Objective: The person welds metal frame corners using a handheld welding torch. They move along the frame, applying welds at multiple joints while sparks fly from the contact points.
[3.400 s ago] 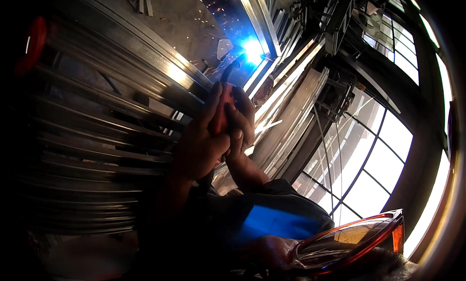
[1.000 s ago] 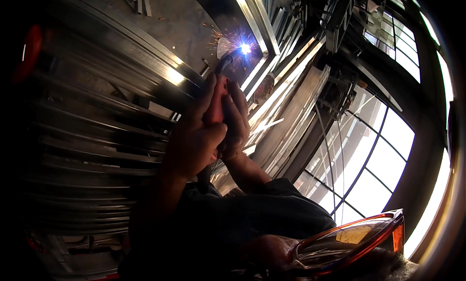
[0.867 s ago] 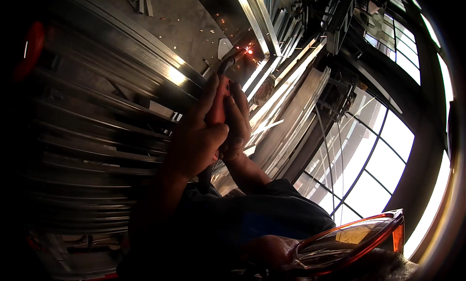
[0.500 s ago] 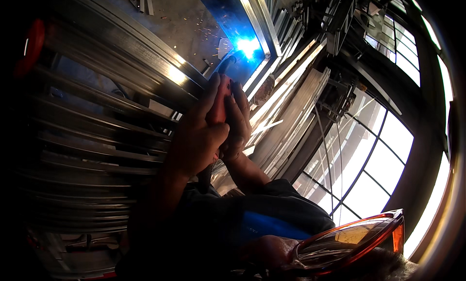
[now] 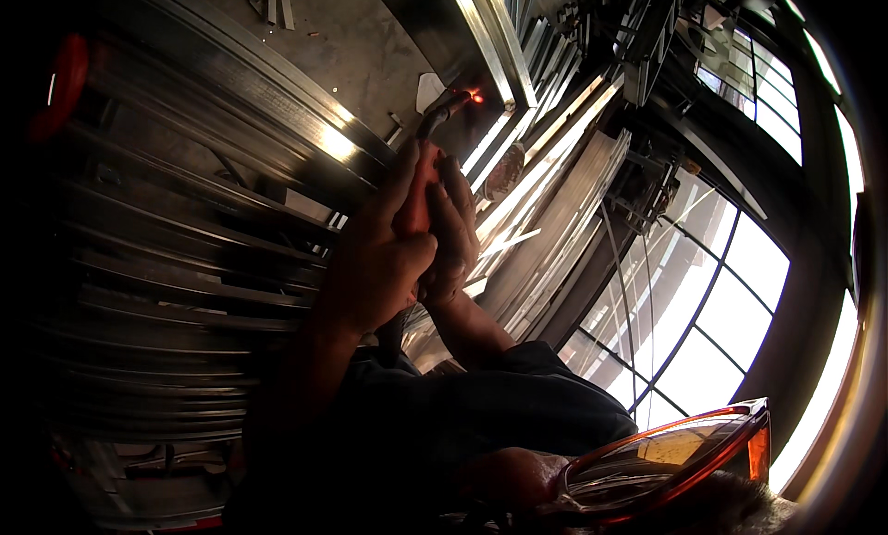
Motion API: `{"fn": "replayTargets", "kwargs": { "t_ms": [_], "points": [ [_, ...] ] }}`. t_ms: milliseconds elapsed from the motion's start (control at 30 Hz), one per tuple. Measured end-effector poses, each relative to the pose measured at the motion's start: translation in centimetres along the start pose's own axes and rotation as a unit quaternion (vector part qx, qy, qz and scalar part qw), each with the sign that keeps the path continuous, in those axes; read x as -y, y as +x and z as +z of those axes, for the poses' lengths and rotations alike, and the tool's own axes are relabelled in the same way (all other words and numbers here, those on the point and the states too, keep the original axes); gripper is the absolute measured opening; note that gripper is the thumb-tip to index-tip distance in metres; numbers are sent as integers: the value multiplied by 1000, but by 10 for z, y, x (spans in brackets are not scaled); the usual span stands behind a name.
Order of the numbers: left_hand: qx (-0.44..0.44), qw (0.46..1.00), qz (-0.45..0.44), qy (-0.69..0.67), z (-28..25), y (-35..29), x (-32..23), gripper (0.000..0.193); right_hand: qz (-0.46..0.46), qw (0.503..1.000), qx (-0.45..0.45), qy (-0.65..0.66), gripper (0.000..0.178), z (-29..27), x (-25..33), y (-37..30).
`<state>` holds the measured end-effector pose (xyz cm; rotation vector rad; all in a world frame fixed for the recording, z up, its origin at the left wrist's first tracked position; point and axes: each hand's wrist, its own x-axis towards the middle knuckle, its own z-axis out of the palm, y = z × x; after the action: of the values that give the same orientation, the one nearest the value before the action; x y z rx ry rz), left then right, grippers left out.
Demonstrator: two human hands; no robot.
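Note:
Both my hands are closed round the red handle of a welding torch [image 5: 418, 197]. My left hand [image 5: 375, 258] wraps the handle from the left, its index finger stretched along it. On the other side my right hand [image 5: 451, 225] presses its fingers against the grip. The torch's dark curved neck points up and right. Its tip meets a small orange-red glowing spot [image 5: 475, 96] on dark metal, beside a corner of shiny metal profiles [image 5: 507, 49]. No arc burns; the exact seam is too dark to make out.
Long parallel metal bars [image 5: 222, 211] fill the left side. Small metal offcuts [image 5: 277, 6] lie on the concrete floor [image 5: 347, 54]. A stack of long metal strips [image 5: 564, 202] stands to the right, before large windows [image 5: 731, 322]. Orange-framed glasses [image 5: 666, 456] show at lower right.
The bright blue arc and flying sparks have gone out, leaving a small red glow at the torch tip. The scene is darker. My hands hold nearly the same place.

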<state>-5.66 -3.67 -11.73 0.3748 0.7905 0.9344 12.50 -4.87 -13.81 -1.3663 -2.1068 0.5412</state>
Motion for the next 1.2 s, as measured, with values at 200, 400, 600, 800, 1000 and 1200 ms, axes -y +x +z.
{"fn": "replayTargets", "kwargs": {
  "t_ms": [200,400,600,800,1000,1200],
  "points": [
    [-2,999,-40,-18,-2,-4,-6,92,-20,1000,5,-2,80,1,-2,1],
    [3,1000,-14,-24,-1,-4,-5,91,-19,1000,-2,-1,81,2,-2,0],
    [-1,999,10,-30,-1,-5,3,91,-13,1000,3,-2,80,1,-1,0],
    [-3,1000,28,-11,-2,-7,6,92,-6,1000,7,-15,79,1,1,-3],
    [0,1000,19,-18,-4,-8,-1,92,-3,1000,9,-30,80,1,8,0],
    [-6,1000,28,-4,-2,-11,1,93,-20,999,4,-33,79,0,6,0]
  ]
}}
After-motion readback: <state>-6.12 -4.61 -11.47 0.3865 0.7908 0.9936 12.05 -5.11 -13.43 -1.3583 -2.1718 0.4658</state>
